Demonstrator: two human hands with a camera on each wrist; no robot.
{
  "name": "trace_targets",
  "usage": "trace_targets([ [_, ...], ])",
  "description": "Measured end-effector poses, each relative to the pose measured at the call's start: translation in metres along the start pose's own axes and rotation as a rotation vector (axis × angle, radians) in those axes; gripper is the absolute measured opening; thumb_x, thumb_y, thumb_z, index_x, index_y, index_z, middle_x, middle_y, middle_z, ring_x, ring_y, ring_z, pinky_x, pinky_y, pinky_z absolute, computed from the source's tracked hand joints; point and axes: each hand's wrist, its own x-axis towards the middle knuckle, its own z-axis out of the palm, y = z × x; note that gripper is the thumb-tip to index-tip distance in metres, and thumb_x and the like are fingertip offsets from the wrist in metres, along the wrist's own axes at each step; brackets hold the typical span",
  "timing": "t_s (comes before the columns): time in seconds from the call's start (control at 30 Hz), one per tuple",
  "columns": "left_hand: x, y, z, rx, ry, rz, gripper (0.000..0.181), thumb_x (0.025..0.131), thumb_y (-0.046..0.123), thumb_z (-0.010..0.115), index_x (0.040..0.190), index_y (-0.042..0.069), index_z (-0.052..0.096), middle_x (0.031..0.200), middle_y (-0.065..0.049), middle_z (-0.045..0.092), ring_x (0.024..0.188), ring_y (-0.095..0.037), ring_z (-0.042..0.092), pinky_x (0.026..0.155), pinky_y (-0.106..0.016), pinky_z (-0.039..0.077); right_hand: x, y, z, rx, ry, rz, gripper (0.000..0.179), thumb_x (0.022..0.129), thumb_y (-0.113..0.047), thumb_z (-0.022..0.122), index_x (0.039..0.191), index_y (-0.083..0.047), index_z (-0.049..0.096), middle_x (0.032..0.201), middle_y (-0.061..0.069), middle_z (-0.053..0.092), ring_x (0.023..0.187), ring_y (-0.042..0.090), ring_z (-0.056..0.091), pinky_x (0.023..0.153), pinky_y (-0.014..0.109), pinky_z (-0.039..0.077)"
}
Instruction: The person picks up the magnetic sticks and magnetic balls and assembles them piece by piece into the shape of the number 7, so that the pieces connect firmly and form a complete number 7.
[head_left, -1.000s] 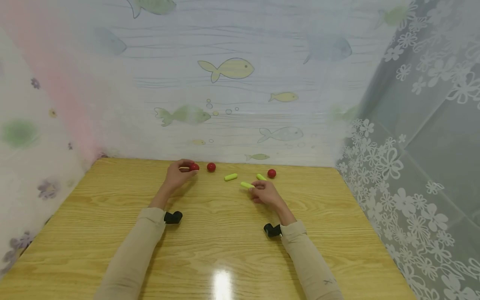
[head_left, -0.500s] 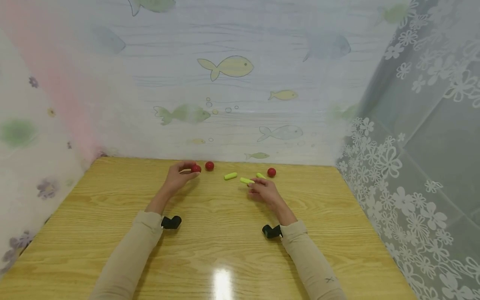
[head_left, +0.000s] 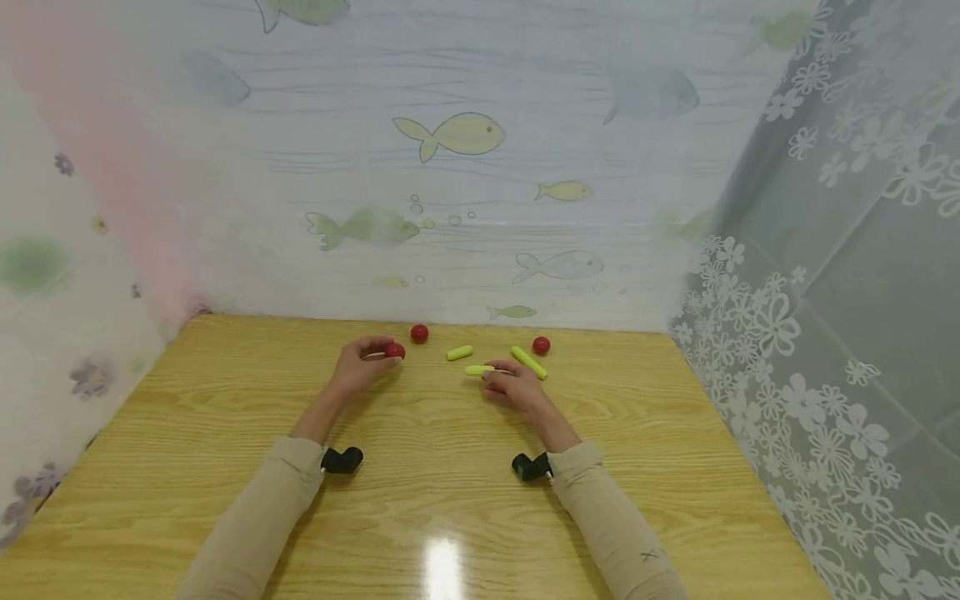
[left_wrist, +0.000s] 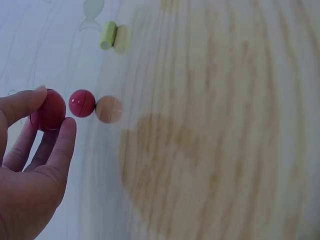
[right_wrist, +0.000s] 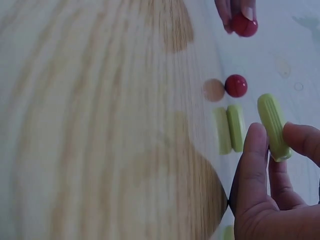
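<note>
My left hand (head_left: 354,373) pinches a red ball (head_left: 395,352) between thumb and fingertips, as the left wrist view shows with the same ball (left_wrist: 52,110). A second red ball (head_left: 419,334) lies just beyond it on the table. My right hand (head_left: 521,390) pinches a yellow-green ridged stick (right_wrist: 273,127) between thumb and fingers, held off the tabletop. Beyond that hand lie a short yellow-green stick (head_left: 459,353) and, to the right, a longer-looking yellow-green stick (head_left: 529,363). A third red ball (head_left: 542,345) sits beside the latter.
Both hands work over a glossy wood-grain table (head_left: 442,483). A white wall covering with printed fish (head_left: 470,133) rises along its far edge. Flower-patterned sheets (head_left: 802,408) border the sides. Each wrist carries a small black camera (head_left: 342,461).
My left hand has come slightly nearer with its red ball, away from the second ball. My right hand has shifted left with its stick, uncovering the stick at the right.
</note>
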Motion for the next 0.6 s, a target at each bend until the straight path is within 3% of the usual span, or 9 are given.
trace_targets([
  [0.2, -0.003, -0.001, 0.007, 0.022, -0.022, 0.013, 0.046, 0.097, 0.010, 0.070, 0.138, -0.006, 0.055, 0.138, -0.027, 0.055, 0.129, -0.042, 0.055, 0.097, -0.030, 0.054, -0.001, -0.001, 0.005, 0.004, -0.030, -0.017, 0.041, 0.102, -0.004, 0.061, 0.140, 0.007, 0.054, 0.102, 0.005, 0.066, 0.078, 0.009, 0.067, 0.075, 0.021, 0.059],
  [0.6, -0.011, -0.008, 0.015, -0.011, -0.049, -0.036, 0.049, 0.093, 0.012, 0.075, 0.136, -0.002, 0.057, 0.140, -0.025, 0.056, 0.130, -0.039, 0.056, 0.088, -0.025, 0.054, -0.005, 0.002, 0.012, -0.043, -0.087, -0.001, 0.043, 0.102, -0.007, 0.061, 0.142, 0.005, 0.053, 0.105, 0.010, 0.067, 0.081, 0.010, 0.066, 0.073, 0.022, 0.058],
])
